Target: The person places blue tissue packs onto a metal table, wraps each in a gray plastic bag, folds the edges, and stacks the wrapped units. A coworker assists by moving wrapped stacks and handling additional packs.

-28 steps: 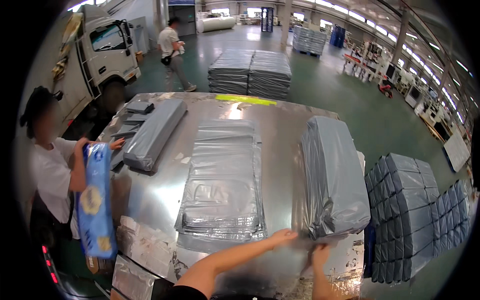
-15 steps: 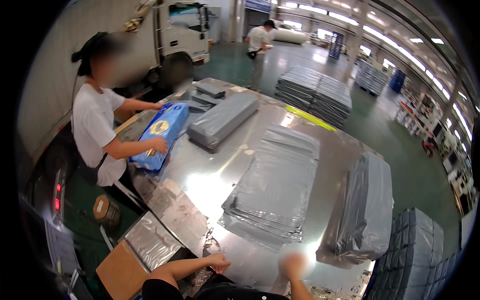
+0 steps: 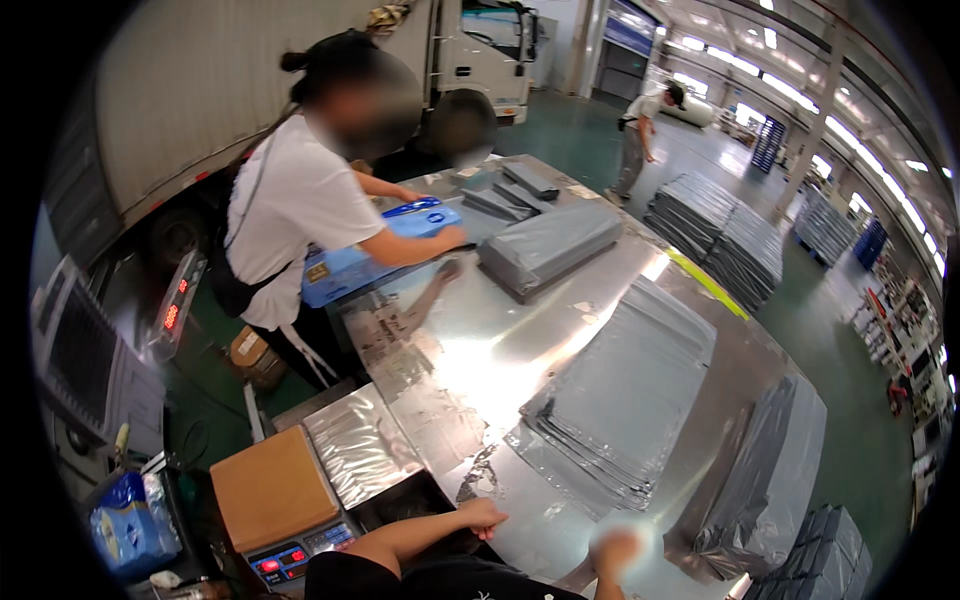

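My left hand (image 3: 484, 517) is held over the near edge of the metal table (image 3: 450, 350), its fingers curled together and nothing visible in them. My right hand (image 3: 614, 553) is smeared by blur, so its fingers cannot be made out; it is just below a flat stack of grey plastic bags (image 3: 635, 385). These bags lie slightly fanned, with their near ends overlapping. Right of them is a tall grey plastic-wrapped bundle (image 3: 775, 480). Neither hand touches the stack.
Across the table a co-worker (image 3: 300, 190) leans over a blue package (image 3: 350, 262). Grey wrapped bundles (image 3: 550, 245) lie near there. At lower left stand a scale (image 3: 290, 560) with a brown platform and a monitor (image 3: 95, 370). Beyond are a truck (image 3: 480, 60), another person (image 3: 640, 135) and stacked grey bundles (image 3: 715, 235).
My view has swung left, so the table's things appear farther right and the scale shows. The co-worker leans farther over the table, arms on the blue package. My hands stay near the table's edge.
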The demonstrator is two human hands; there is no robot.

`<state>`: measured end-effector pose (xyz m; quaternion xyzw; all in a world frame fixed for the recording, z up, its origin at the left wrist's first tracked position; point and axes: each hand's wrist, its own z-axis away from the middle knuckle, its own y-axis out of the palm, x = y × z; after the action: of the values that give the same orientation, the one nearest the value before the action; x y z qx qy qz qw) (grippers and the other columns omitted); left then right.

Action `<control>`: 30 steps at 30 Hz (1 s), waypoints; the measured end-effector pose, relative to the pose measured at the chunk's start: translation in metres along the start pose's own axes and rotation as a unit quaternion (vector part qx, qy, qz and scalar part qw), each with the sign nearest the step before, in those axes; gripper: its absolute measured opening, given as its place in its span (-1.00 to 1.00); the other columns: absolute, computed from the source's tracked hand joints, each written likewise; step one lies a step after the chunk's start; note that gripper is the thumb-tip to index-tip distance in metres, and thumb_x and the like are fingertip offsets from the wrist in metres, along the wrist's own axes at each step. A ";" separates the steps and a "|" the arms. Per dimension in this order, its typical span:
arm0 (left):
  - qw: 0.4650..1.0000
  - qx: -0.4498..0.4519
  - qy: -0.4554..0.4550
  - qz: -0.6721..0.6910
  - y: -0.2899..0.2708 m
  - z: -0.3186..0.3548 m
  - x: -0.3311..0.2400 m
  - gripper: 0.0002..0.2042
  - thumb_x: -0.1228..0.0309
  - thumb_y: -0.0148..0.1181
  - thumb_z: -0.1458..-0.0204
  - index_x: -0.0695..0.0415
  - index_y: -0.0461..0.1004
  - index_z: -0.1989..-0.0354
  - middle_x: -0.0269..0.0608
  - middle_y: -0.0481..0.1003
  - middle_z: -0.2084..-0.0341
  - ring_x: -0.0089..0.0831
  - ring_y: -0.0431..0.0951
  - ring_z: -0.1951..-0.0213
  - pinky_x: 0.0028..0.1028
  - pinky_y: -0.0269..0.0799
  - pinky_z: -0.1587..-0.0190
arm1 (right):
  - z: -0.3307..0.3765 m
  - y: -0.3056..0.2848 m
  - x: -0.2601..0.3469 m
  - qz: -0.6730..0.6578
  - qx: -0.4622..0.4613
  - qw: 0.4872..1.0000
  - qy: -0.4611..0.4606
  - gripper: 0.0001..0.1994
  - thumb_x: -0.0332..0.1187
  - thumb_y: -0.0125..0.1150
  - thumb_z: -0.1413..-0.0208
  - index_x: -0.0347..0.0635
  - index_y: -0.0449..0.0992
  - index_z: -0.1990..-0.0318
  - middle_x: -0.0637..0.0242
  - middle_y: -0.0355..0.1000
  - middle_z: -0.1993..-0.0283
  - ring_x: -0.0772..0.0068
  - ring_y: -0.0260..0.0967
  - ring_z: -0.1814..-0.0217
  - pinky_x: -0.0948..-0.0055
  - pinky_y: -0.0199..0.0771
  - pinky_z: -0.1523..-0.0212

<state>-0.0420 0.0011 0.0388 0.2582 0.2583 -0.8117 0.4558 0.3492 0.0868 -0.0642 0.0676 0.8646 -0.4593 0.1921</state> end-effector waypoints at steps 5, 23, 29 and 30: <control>1.000 -0.011 0.022 -0.010 0.003 -0.001 -0.008 -0.44 0.00 -0.15 -0.19 0.13 0.54 0.68 -0.35 0.58 0.65 -0.52 0.57 0.66 -0.52 0.47 0.63 | 0.005 0.027 -0.016 0.027 -0.073 0.997 -0.016 -0.66 -0.25 0.04 -0.17 -0.39 0.43 0.08 -0.01 0.40 0.05 0.08 0.37 0.00 0.17 0.44 0.06; 0.754 -0.614 0.180 0.152 -0.111 0.242 0.079 -0.77 0.25 0.20 -0.05 0.18 0.54 0.42 -0.19 0.52 0.57 -0.45 0.49 0.48 -0.43 0.38 0.39 | -0.068 -0.086 0.066 -0.348 0.264 0.897 0.067 -0.58 -0.14 0.05 0.00 -0.32 0.57 0.16 -0.11 0.52 0.23 -0.13 0.48 0.28 0.02 0.46 0.21; 0.506 -0.772 0.130 0.363 -0.116 0.391 0.165 -0.88 0.40 0.15 -0.08 0.19 0.52 0.40 -0.29 0.55 0.53 -0.59 0.52 0.46 -0.56 0.42 0.39 | -0.113 -0.236 0.085 -0.388 0.230 0.893 -0.005 -0.59 -0.16 0.06 0.00 -0.36 0.58 0.20 -0.15 0.51 0.25 -0.18 0.47 0.20 0.06 0.47 0.12; 0.447 -0.815 0.127 0.345 -0.110 0.412 0.179 -0.88 0.42 0.13 -0.10 0.20 0.50 0.40 -0.28 0.55 0.53 -0.59 0.52 0.47 -0.56 0.42 0.40 | -0.114 -0.237 0.086 -0.387 0.238 0.891 -0.009 -0.59 -0.16 0.06 0.00 -0.36 0.58 0.21 -0.15 0.51 0.26 -0.18 0.47 0.22 0.06 0.46 0.13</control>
<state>-0.2950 -0.3278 0.2444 -0.0640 0.7462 0.0376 0.6615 0.1704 0.0407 0.1413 -0.2325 0.6857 -0.6896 -0.0148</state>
